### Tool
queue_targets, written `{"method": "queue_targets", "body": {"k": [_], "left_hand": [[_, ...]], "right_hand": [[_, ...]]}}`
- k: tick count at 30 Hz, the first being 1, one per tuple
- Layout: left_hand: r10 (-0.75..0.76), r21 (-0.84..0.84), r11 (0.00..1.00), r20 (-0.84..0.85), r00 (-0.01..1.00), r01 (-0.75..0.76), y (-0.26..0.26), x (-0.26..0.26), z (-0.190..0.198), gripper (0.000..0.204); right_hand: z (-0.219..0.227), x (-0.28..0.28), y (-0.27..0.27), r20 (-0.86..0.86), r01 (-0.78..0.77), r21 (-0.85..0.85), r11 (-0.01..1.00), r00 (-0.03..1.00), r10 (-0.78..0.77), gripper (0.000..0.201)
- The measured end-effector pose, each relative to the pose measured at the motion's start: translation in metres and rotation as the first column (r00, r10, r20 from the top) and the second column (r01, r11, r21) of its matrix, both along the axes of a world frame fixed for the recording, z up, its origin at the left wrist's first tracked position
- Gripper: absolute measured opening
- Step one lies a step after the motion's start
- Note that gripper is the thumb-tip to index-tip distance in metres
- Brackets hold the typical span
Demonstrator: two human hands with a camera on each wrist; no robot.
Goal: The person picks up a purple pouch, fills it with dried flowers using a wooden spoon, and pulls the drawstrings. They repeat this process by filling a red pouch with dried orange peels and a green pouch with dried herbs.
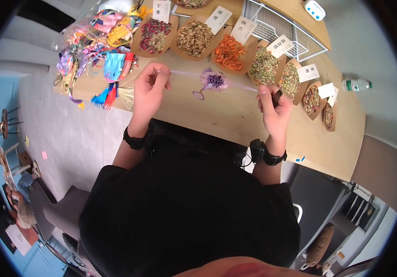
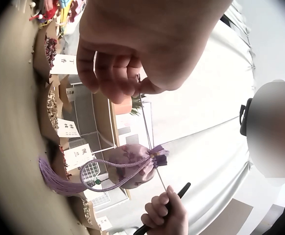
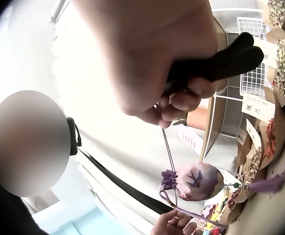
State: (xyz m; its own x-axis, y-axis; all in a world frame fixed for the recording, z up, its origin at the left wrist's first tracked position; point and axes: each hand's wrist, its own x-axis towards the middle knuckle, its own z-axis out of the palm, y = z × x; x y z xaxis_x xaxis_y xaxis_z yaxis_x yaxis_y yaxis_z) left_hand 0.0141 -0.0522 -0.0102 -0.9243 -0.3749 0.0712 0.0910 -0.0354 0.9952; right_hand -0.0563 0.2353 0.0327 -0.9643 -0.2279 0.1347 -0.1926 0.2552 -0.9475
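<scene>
A purple floral sachet (image 1: 219, 86) hangs between the hands, its drawstring pulled out taut on both sides. Its ruffled neck (image 2: 158, 155) is gathered closed, and a braided purple loop (image 2: 132, 184) and a purple tassel (image 2: 59, 178) are attached. My left hand (image 1: 150, 87) pinches one end of the cord (image 1: 184, 73) between thumb and fingers. The other end is pinched in my right hand (image 1: 276, 108). That same hand also holds a slim black tool (image 3: 225, 61) with two rounded handle ends against the palm; the tool's working end is hidden.
Paper trays of dried herbs and flowers (image 1: 195, 39) with name cards curve along the table (image 1: 235, 113). Colourful sachets and tassels (image 1: 115, 64) pile up at the left. Behind the trays stands a white wire rack (image 1: 272, 23); a plastic bottle (image 1: 358, 85) lies at the right.
</scene>
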Motion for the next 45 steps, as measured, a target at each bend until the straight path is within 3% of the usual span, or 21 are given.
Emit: {"method": "queue_targets", "body": {"k": [5, 8, 14, 19, 22, 26, 29, 31, 34, 35, 37, 41, 44, 45], "left_hand": [[-0.227, 0.023, 0.974, 0.053, 0.972, 0.226, 0.002, 0.0, -0.007, 0.009], [-0.322, -0.011, 0.946, 0.108, 0.941, 0.325, 0.011, -0.001, -0.002, 0.008], [-0.387, -0.057, 0.915, 0.157, 0.909, 0.399, 0.017, -0.006, -0.004, 0.008], [-0.389, -0.071, 0.911, 0.174, 0.905, 0.406, 0.018, -0.008, -0.005, 0.008], [-0.368, -0.097, 0.916, 0.177, 0.913, 0.388, 0.013, -0.006, -0.013, 0.008], [-0.278, -0.121, 0.945, 0.184, 0.943, 0.303, 0.007, 0.006, -0.02, 0.009], [-0.11, -0.243, 0.956, 0.213, 0.971, 0.161, -0.01, 0.02, -0.02, 0.011], [-0.005, -0.358, 0.931, 0.181, 0.983, 0.071, -0.023, 0.021, -0.022, 0.011], [0.157, -0.609, 0.792, 0.123, 0.98, -0.051, -0.05, 0.029, -0.014, 0.016], [0.226, -0.642, 0.747, 0.0, 0.974, -0.173, -0.062, 0.029, -0.019, 0.014], [0.41, -0.714, 0.625, -0.045, 0.911, -0.317, -0.081, 0.031, -0.019, 0.018], [0.575, -0.869, 0.265, -0.206, 0.792, -0.418, -0.102, 0.022, -0.021, 0.027], [0.498, -0.903, 0.347, -0.051, 0.866, -0.252, -0.125, 0.02, -0.038, 0.031], [0.526, -0.892, 0.364, -0.042, 0.849, -0.269, -0.131, 0.021, -0.041, 0.029]], "right_hand": [[0.025, 0.008, 0.017, -0.073, -0.055, 0.045, 0.997, 0.996, 0.058, 0.025], [0.031, 0.01, 0.039, -0.15, 0.005, 0.071, 0.997, 0.989, 0.006, 0.022], [0.024, 0.015, 0.116, -0.126, 0.268, -0.02, 0.963, 0.955, -0.269, 0.032], [0.03, 0.014, 0.163, -0.067, 0.491, 0.424, 0.761, 0.855, -0.514, 0.038], [0.019, 0.007, 0.193, -0.232, 0.685, 0.489, 0.539, 0.698, -0.677, 0.042], [0.009, 0.004, 0.201, -0.433, 0.818, 0.413, 0.4, 0.563, -0.704, 0.043], [0.007, -0.004, 0.176, -0.283, 0.696, 0.316, 0.645, 0.718, -0.636, 0.037], [0.007, -0.006, 0.152, -0.118, 0.587, 0.301, 0.752, 0.805, -0.581, 0.032], [0.007, -0.008, 0.12, -0.012, 0.43, 0.429, 0.795, 0.882, -0.471, 0.03], [0.006, -0.01, 0.114, 0.003, 0.402, 0.415, 0.816, 0.896, -0.443, 0.03], [-0.001, -0.014, 0.106, 0.036, 0.356, 0.384, 0.852, 0.916, -0.399, 0.029], [-0.002, -0.023, 0.097, -0.003, 0.295, 0.377, 0.878, 0.948, -0.317, 0.028], [0.007, -0.017, 0.081, -0.002, 0.311, 0.379, 0.872, 0.942, -0.335, 0.029], [0.004, -0.017, 0.08, -0.059, 0.324, 0.354, 0.877, 0.944, -0.325, 0.029]]}}
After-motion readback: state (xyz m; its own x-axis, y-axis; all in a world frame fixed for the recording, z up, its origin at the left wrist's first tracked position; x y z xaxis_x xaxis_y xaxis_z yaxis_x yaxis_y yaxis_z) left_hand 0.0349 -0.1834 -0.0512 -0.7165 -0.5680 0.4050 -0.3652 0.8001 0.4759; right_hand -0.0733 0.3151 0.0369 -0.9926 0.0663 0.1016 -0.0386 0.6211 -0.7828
